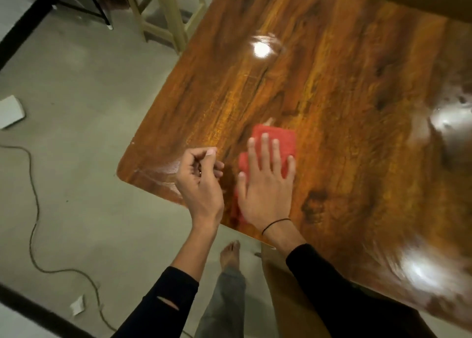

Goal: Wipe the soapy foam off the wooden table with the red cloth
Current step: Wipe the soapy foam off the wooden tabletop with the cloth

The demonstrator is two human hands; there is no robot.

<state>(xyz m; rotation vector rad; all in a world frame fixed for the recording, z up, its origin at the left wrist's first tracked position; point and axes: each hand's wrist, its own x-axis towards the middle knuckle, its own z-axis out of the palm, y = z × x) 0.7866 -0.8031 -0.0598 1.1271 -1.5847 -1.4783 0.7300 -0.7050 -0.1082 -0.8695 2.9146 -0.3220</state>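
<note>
A red cloth lies flat on the glossy wooden table near its front left corner. My right hand presses down on the cloth with its fingers spread. My left hand hovers just left of it over the table edge, fingers curled loosely, holding nothing. A thin whitish soapy smear covers the corner by my left hand. Blurred white foam patches sit at the table's right side, and another foam patch lies at the front right.
Beige stool legs stand beyond the table's far left corner. A cable snakes across the grey floor at left, with paper scraps near it. My bare foot stands under the front edge.
</note>
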